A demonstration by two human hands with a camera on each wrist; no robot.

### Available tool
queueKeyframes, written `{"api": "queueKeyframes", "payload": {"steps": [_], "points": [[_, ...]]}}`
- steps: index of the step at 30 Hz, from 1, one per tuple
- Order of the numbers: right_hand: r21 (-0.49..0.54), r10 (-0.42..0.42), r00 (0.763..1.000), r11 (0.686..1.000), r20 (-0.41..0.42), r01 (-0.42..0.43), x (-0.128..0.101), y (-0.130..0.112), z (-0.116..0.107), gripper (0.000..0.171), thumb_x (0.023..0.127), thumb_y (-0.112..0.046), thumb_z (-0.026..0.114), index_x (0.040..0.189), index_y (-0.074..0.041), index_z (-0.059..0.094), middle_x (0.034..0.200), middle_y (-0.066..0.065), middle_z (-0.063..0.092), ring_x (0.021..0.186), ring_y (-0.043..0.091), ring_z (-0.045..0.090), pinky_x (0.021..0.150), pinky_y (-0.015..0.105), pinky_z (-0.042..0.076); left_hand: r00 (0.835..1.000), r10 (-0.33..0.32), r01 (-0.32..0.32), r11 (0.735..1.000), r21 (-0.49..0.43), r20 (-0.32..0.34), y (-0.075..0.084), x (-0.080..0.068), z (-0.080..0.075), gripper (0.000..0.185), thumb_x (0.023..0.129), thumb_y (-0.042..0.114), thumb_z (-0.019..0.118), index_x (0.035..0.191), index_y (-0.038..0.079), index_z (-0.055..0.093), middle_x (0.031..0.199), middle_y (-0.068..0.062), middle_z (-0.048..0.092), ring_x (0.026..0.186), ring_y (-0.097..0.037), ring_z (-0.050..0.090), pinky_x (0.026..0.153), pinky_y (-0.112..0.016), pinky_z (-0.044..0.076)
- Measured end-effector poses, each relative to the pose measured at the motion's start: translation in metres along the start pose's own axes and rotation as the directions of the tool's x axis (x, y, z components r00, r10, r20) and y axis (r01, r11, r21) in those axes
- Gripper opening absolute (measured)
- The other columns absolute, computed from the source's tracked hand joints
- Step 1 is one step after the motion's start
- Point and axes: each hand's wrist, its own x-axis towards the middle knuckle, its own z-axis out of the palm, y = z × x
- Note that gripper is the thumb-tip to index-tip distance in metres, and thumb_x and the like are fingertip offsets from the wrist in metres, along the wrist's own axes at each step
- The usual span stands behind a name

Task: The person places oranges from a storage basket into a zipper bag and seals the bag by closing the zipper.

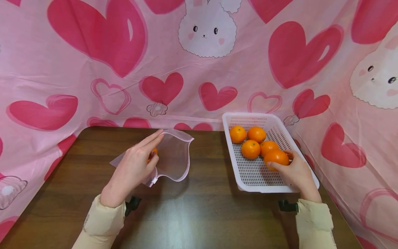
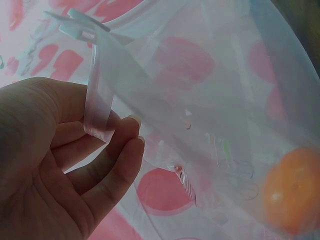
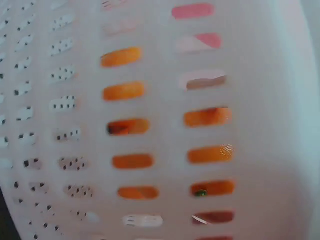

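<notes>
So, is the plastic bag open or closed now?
Open: in the head view, the plastic bag gapes, its mouth edges wide apart; the left hand holds one side.

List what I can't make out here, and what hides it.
Head view: most of the bagged orange, covered by the left hand.
Head view: part of the held orange, behind the right hand.
Left wrist view: the bagged orange's surface detail, hazed by the bag.
Right wrist view: the oranges' full outlines, behind the basket's wall.
</notes>
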Motion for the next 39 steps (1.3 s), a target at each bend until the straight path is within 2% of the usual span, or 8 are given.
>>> {"api": "queueKeyframes", "payload": {"steps": [5,10,21,25,28,30,34,39], "points": [[0.033,-0.009,0.998,0.999,-0.070,0.012,-0.002,-0.007,-0.002,0.102,0.085,-0.055,0.077,0.149,0.009,0.028,0.140,0.036,0.041,0.117,0.052,0.047,0.098,0.069,0.042,1.000,-0.004,0.004,1.000,-0.001,0.009,0.001,0.001,-0.001,0.061,0.086,-0.002,0.071,0.146,0.003,0.056,0.152,-0.009,0.049,0.050,-0.007,0.036,0.048,-0.022,0.041],[0.063,-0.012,0.995,0.998,-0.095,0.018,-0.006,-0.015,-0.002,0.101,0.086,-0.052,0.078,0.151,0.006,0.027,0.144,0.035,0.039,0.119,0.051,0.046,0.098,0.069,0.042,1.000,-0.019,0.019,1.000,-0.005,0.024,0.002,0.001,0.000,0.062,0.087,-0.001,0.072,0.146,0.004,0.055,0.152,-0.010,0.049,0.054,-0.009,0.039,0.050,-0.023,0.043],[0.131,-0.096,0.978,0.984,-0.183,0.121,-0.016,-0.032,-0.005,0.089,0.086,-0.047,0.079,0.151,-0.001,0.037,0.140,0.028,0.047,0.114,0.046,0.050,0.096,0.067,0.045,1.000,-0.017,0.017,1.000,-0.012,0.022,0.003,0.001,0.002,0.065,0.085,-0.002,0.075,0.147,0.004,0.055,0.153,-0.011,0.048,0.061,-0.012,0.044,0.055,-0.024,0.049],[0.143,-0.119,0.972,0.978,-0.203,0.150,-0.020,-0.039,-0.005,0.086,0.087,-0.046,0.079,0.151,-0.003,0.040,0.139,0.026,0.050,0.114,0.044,0.050,0.095,0.066,0.046,1.000,0.008,-0.008,1.000,-0.002,0.007,0.002,0.002,0.004,0.064,0.085,-0.002,0.074,0.146,0.003,0.055,0.151,-0.012,0.050,0.085,-0.021,0.061,0.073,-0.035,0.058],[0.144,-0.127,0.968,0.976,-0.218,0.161,-0.021,-0.044,-0.004,0.083,0.088,-0.046,0.077,0.151,-0.004,0.041,0.139,0.024,0.050,0.111,0.042,0.052,0.094,0.065,0.048,1.000,0.028,-0.028,1.000,0.004,-0.005,0.002,0.002,0.005,0.063,0.085,-0.002,0.072,0.145,0.002,0.056,0.150,-0.012,0.051,0.108,-0.027,0.061,0.081,-0.041,0.058],[0.152,-0.129,0.967,0.975,-0.222,0.165,-0.021,-0.046,-0.004,0.082,0.089,-0.045,0.077,0.151,-0.005,0.040,0.139,0.024,0.050,0.110,0.043,0.053,0.093,0.064,0.049,0.999,0.032,-0.032,0.999,0.006,-0.010,0.003,0.002,0.006,0.062,0.085,-0.002,0.072,0.145,0.003,0.056,0.150,-0.012,0.052,0.106,-0.027,0.061,0.077,-0.038,0.057],[0.173,-0.136,0.966,0.969,-0.219,0.176,-0.023,-0.050,-0.003,0.083,0.090,-0.044,0.077,0.153,-0.007,0.039,0.141,0.024,0.049,0.108,0.045,0.054,0.092,0.064,0.049,1.000,0.026,-0.026,1.000,0.013,-0.008,0.004,0.002,0.007,0.062,0.086,-0.001,0.071,0.145,0.004,0.056,0.149,-0.012,0.052,0.087,-0.022,0.057,0.062,-0.031,0.052],[0.190,-0.158,0.960,0.960,-0.229,0.204,-0.023,-0.054,0.000,0.084,0.089,-0.044,0.077,0.155,-0.010,0.039,0.144,0.022,0.049,0.111,0.045,0.054,0.092,0.063,0.050,1.000,0.026,-0.026,0.999,0.018,-0.004,0.004,0.002,0.008,0.061,0.086,0.000,0.070,0.145,0.004,0.056,0.150,-0.011,0.052,0.075,-0.017,0.052,0.058,-0.028,0.048]]}}
